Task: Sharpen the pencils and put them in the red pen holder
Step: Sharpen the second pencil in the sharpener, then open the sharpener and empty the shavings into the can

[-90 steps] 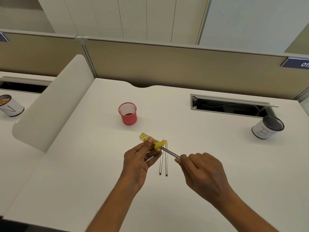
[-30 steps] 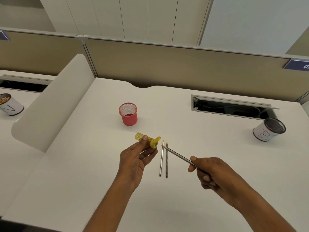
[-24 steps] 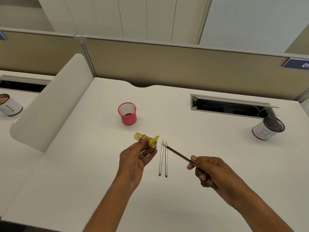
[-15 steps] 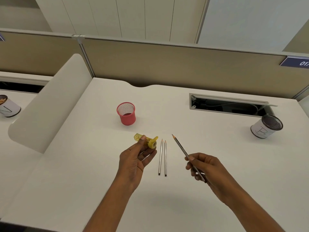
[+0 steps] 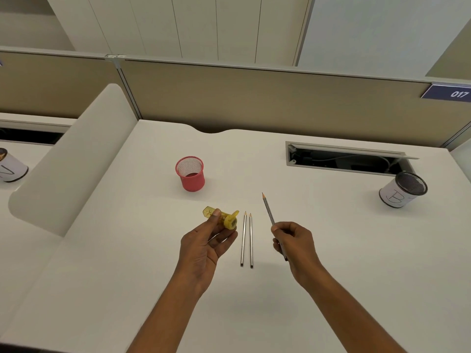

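Note:
My left hand (image 5: 204, 247) grips a yellow transparent pencil sharpener (image 5: 221, 217) above the white desk. My right hand (image 5: 295, 244) holds a grey pencil (image 5: 268, 211) by its lower half, its sharp tip pointing up and away from me. Two more grey pencils (image 5: 246, 239) lie side by side on the desk between my hands, tips pointing away. The red mesh pen holder (image 5: 190, 173) stands upright behind my left hand, apart from both hands, with nothing seen inside it.
A white cup with a mesh rim (image 5: 402, 189) stands at the right. An open cable tray (image 5: 344, 159) is sunk into the desk behind it. A low white divider (image 5: 71, 159) bounds the desk's left side, a tan partition (image 5: 254, 98) the back.
The pencil has come out of the sharpener. My right hand has swung it from pointing left at the sharpener to pointing up and away, and moved right. My left hand has hardly moved.

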